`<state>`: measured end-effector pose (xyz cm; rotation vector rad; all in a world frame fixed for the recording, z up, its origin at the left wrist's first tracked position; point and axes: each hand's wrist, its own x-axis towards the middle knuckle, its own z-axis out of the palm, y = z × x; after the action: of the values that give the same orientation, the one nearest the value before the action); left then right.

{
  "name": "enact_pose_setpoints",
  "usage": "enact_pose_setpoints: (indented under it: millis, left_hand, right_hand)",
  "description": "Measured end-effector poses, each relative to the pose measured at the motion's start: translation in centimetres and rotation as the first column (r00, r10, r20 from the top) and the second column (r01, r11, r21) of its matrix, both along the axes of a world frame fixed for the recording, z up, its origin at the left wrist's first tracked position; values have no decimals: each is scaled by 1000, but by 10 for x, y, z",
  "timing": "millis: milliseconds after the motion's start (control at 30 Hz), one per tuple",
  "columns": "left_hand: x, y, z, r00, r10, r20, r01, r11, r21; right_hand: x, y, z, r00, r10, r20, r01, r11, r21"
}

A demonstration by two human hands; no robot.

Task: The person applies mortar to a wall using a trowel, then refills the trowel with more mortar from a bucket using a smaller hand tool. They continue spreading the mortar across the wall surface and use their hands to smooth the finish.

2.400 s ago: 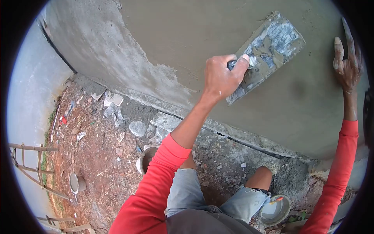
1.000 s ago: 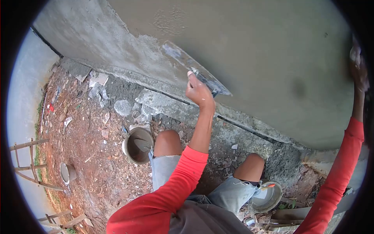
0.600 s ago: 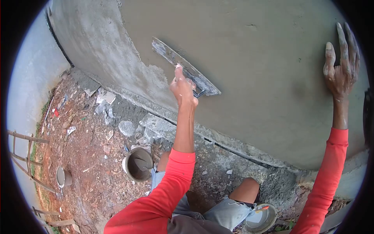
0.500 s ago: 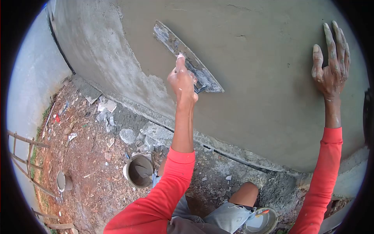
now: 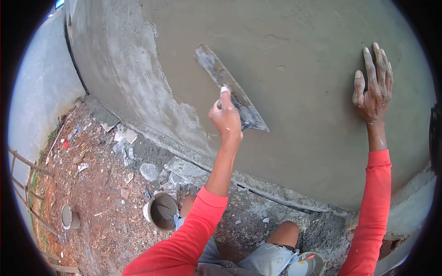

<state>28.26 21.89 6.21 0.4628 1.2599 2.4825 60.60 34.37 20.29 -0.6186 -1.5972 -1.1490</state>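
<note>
My left hand [image 5: 226, 118] is wrapped around the handle of a plastering trowel [image 5: 212, 66], thumb stretched along the back of the blade. The long, mortar-smeared blade lies slanted over the wet grey plaster on the wall [image 5: 299, 124], just right of the ragged edge where the fresh coat meets a paler, rougher surface [image 5: 124, 60]. Farther right, my right hand [image 5: 375, 99] rests flat against the plaster with fingers pointing up, holding nothing. Plaster residue whitens the fingers of both hands.
Near my left knee stands a bucket [image 5: 163, 210] with grey mix inside. Beside my other knee is a second container [image 5: 307, 267] with an orange-handled item. A small pail [image 5: 69, 217] and wooden rails [image 5: 32, 165] are at left. Rubble and scraps [image 5: 124, 138] litter the ground along the wall base.
The view has tilted, so the wall and both hands sit lower in it. Across the plaster the trowel has slid a little to the right; my right hand stays at about the same spot.
</note>
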Motion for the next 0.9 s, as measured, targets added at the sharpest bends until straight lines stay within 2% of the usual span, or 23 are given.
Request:
enact_pose_setpoints:
  millis: [33,100,200,300,333,367,433,467,500,567,667,733,767,800,867,900]
  left_hand:
    - [-34,11,-13,979,92,182,-99,995,31]
    - [-92,27,-21,934,193,301,-206,978,14]
    - [-105,25,34,983,85,166,-89,996,17]
    - [-69,27,116,971,-13,-241,9,1000,-19]
    - [-49,30,140,922,-28,-387,16,999,-34]
    - [-20,31,160,875,-18,-484,32,999,19]
    - [19,27,177,748,1,-664,-9,1000,-8]
    - [27,9,180,712,-168,-682,117,986,-121]
    - [35,-11,176,653,-330,-682,234,944,-233]
    - [35,-23,143,546,-385,-744,248,923,-295]
    - [4,-61,74,679,-287,-675,216,958,-190]
    - [-32,-98,36,849,-246,-468,207,969,-134]
    - [-60,-121,16,901,-239,-363,180,965,-189]
    - [-81,-144,1,946,-146,-290,98,980,-175]
    - [-138,-190,-38,988,-6,-157,-11,994,-108]
    - [-162,-216,-51,993,15,-120,-26,995,-96]
  right_hand:
    - [0,1,0,1000,0,0,0,1000,0]
    - [-1,0,-3,1000,1,-5,-1,1000,-11]
    - [1,-2,2,1000,-6,-25,6,1000,-5]
    - [-1,-3,1,1000,2,-19,-2,1000,-19]
    - [-2,-3,1,1000,4,-15,-4,1000,-24]
    - [-2,-3,0,1000,2,-8,-3,1000,-26]
    - [-1,-5,1,1000,1,-1,-1,1000,-22]
    - [0,-6,2,1000,-4,-1,4,1000,-23]
    - [1,-6,1,1000,-9,-1,9,1000,-20]
    - [1,-7,3,1000,-18,9,18,1000,-3]
    - [0,-2,1,999,-38,-1,38,999,5]
    - [1,3,1,998,-65,10,65,997,48]
    - [2,7,0,997,-79,22,78,995,60]
    - [8,20,1,987,-157,22,156,987,39]
    - [18,24,-6,976,-199,85,195,979,51]
    - [16,21,-7,980,-155,124,146,986,81]
